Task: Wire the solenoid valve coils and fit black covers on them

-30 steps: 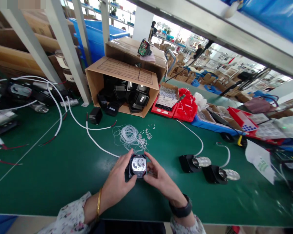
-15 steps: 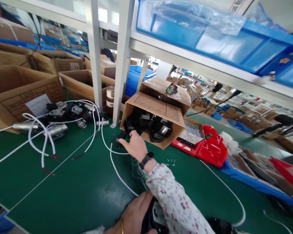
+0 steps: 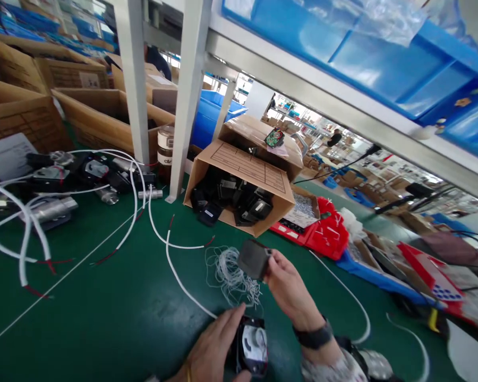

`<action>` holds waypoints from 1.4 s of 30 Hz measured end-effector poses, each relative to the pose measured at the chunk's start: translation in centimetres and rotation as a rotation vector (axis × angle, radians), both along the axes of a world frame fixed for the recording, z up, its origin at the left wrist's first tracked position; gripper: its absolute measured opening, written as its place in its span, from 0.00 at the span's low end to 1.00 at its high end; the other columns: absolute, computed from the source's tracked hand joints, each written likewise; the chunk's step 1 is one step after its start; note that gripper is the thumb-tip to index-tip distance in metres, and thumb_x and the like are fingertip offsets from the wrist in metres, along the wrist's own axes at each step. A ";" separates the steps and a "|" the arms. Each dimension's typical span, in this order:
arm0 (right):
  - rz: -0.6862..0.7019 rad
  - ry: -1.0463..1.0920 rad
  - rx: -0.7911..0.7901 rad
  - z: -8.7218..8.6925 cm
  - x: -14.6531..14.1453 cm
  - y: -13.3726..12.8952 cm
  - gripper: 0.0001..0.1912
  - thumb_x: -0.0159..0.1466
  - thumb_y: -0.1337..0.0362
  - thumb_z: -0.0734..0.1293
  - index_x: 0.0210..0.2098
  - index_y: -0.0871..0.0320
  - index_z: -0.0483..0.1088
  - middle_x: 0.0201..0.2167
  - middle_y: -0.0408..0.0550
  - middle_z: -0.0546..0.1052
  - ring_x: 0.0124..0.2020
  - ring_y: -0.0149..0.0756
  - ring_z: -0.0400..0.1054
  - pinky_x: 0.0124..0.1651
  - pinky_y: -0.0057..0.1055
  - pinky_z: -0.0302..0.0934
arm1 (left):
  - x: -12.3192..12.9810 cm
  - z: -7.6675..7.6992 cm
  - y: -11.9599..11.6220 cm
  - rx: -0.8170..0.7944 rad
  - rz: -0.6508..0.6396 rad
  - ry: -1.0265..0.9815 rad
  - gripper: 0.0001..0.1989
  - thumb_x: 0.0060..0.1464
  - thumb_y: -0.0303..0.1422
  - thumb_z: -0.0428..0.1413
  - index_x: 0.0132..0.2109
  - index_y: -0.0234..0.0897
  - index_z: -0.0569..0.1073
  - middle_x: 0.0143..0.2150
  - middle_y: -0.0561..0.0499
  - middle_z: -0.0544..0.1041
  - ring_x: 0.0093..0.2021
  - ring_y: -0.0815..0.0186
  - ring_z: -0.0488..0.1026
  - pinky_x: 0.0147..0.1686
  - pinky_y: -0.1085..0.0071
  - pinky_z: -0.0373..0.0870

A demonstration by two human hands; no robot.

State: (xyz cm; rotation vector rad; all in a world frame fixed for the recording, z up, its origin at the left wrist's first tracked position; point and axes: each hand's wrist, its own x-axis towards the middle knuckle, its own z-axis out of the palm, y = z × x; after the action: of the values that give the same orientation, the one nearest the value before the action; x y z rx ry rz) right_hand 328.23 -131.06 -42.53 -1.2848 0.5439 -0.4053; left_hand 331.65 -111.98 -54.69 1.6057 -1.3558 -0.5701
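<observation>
My right hand (image 3: 289, 286) pinches a dark square cover (image 3: 254, 259) by its right edge, held above a tangle of thin clear strands (image 3: 233, 273). Near the bottom centre, my left hand (image 3: 219, 342) rests against the left side of a black housing with a silver plate (image 3: 254, 345), its fingers along the edge and thumb low in front. A white cable (image 3: 183, 278) runs from near that housing up the green table. Behind, an open carton (image 3: 247, 164) lies on its side with several black covers (image 3: 255, 204) inside.
Metal shelf posts (image 3: 189, 101) rise behind the green table (image 3: 115, 302). Several motor-like parts (image 3: 95, 170) with white cables lie at the left. Right of the carton are a red bag (image 3: 330, 231) and blue-edged trays (image 3: 374, 270). A brown jar (image 3: 165, 151) stands by the post.
My right hand has come back from the carton's mouth towards me, now with a dark cover in it. My left hand stays at the black housing, more of which shows. The view has shifted.
</observation>
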 end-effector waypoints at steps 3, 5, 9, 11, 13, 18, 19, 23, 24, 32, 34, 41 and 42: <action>-0.192 0.074 0.306 -2.7 -10.4 -0.5 0.14 0.54 0.58 0.72 0.38 0.58 0.71 0.35 0.47 0.74 0.34 0.32 0.68 0.36 0.27 0.63 | -0.4 0.8 0.4 0.052 0.052 0.084 0.52 0.39 0.29 0.62 0.65 0.49 0.40 0.65 0.47 0.55 0.62 0.50 0.56 0.60 0.54 0.57; -0.287 0.152 0.453 -5.2 -15.8 0.7 0.17 0.51 0.59 0.75 0.37 0.58 0.72 0.34 0.47 0.75 0.33 0.32 0.69 0.35 0.26 0.63 | -0.5 1.5 0.5 0.067 0.065 0.158 0.50 0.39 0.33 0.64 0.64 0.50 0.45 0.64 0.46 0.58 0.62 0.49 0.57 0.60 0.52 0.57; -0.420 0.364 0.300 -8.2 -21.1 3.7 0.21 0.52 0.52 0.72 0.37 0.62 0.72 0.33 0.51 0.74 0.33 0.37 0.70 0.36 0.31 0.65 | -0.5 2.4 0.3 0.092 0.099 0.243 0.43 0.43 0.35 0.63 0.63 0.44 0.50 0.61 0.41 0.61 0.60 0.49 0.60 0.58 0.49 0.58; -0.509 0.544 -0.087 -8.1 -21.8 4.6 0.23 0.54 0.50 0.69 0.40 0.62 0.70 0.38 0.55 0.73 0.37 0.43 0.69 0.38 0.37 0.66 | -0.5 2.7 0.1 0.135 0.118 0.254 0.43 0.42 0.32 0.63 0.62 0.43 0.50 0.60 0.41 0.63 0.58 0.50 0.61 0.58 0.49 0.59; -0.518 0.670 -0.529 -7.4 -21.7 5.1 0.29 0.53 0.52 0.69 0.51 0.59 0.65 0.51 0.58 0.66 0.48 0.51 0.64 0.46 0.45 0.63 | -0.4 3.0 0.0 0.160 0.126 0.255 0.42 0.40 0.31 0.64 0.60 0.43 0.53 0.59 0.43 0.64 0.57 0.50 0.63 0.57 0.50 0.60; 0.012 0.723 -0.964 -6.1 -19.8 6.3 0.44 0.53 0.69 0.69 0.63 0.49 0.46 0.60 0.52 0.55 0.61 0.52 0.48 0.61 0.51 0.48 | -0.2 4.2 0.0 0.152 0.086 0.270 0.38 0.38 0.28 0.64 0.57 0.42 0.58 0.56 0.45 0.67 0.55 0.51 0.65 0.55 0.53 0.62; 0.046 0.714 -0.969 -6.0 -19.4 6.4 0.43 0.54 0.72 0.67 0.63 0.49 0.45 0.59 0.52 0.57 0.60 0.50 0.50 0.61 0.51 0.48 | -0.1 4.4 0.0 0.148 0.078 0.276 0.38 0.37 0.28 0.64 0.57 0.42 0.58 0.56 0.45 0.67 0.55 0.52 0.65 0.55 0.53 0.62; 0.043 0.538 -0.918 -4.5 -17.4 6.2 0.45 0.54 0.73 0.68 0.63 0.50 0.41 0.60 0.53 0.54 0.61 0.46 0.49 0.62 0.49 0.47 | -0.1 4.5 0.2 0.119 0.040 0.292 0.39 0.37 0.29 0.65 0.57 0.42 0.58 0.56 0.45 0.67 0.55 0.53 0.65 0.55 0.55 0.62; 0.063 0.469 -0.915 -3.8 -16.7 6.2 0.46 0.53 0.72 0.70 0.62 0.50 0.41 0.60 0.52 0.54 0.61 0.46 0.48 0.63 0.48 0.47 | -0.1 4.5 0.3 0.107 0.027 0.285 0.39 0.37 0.30 0.66 0.57 0.42 0.58 0.56 0.45 0.66 0.55 0.53 0.65 0.56 0.55 0.62; 0.397 0.286 -1.020 0.0 -10.5 7.7 0.45 0.54 0.54 0.71 0.63 0.53 0.45 0.60 0.55 0.56 0.61 0.49 0.49 0.63 0.47 0.48 | -0.2 4.7 0.4 0.056 0.010 0.311 0.47 0.37 0.37 0.67 0.60 0.40 0.50 0.59 0.41 0.62 0.58 0.52 0.61 0.58 0.53 0.59; 0.326 0.281 -0.948 -0.6 -10.9 7.9 0.43 0.57 0.51 0.68 0.64 0.54 0.44 0.61 0.55 0.53 0.63 0.51 0.44 0.64 0.50 0.43 | -0.2 4.8 0.5 0.027 -0.014 0.296 0.50 0.39 0.36 0.66 0.63 0.41 0.44 0.60 0.41 0.60 0.60 0.54 0.59 0.59 0.53 0.57; -0.110 0.281 0.052 -4.5 -12.9 11.1 0.29 0.60 0.47 0.62 0.52 0.61 0.61 0.47 0.57 0.69 0.45 0.44 0.66 0.42 0.37 0.65 | -0.6 5.2 0.3 0.039 -0.046 0.049 0.37 0.42 0.32 0.61 0.59 0.40 0.55 0.59 0.42 0.61 0.60 0.53 0.57 0.59 0.53 0.56; -0.115 0.228 0.190 -4.7 -12.8 11.5 0.27 0.59 0.47 0.63 0.50 0.61 0.63 0.46 0.56 0.70 0.43 0.43 0.67 0.39 0.36 0.65 | -0.6 5.3 0.3 0.042 -0.041 0.050 0.37 0.42 0.35 0.62 0.58 0.40 0.57 0.59 0.42 0.62 0.59 0.53 0.58 0.59 0.52 0.56</action>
State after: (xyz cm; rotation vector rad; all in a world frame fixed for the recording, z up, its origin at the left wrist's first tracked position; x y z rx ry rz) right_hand 315.43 -119.53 -47.19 -1.1259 0.8322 -0.2952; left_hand 331.07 -111.64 -49.39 1.5899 -1.3503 -0.6627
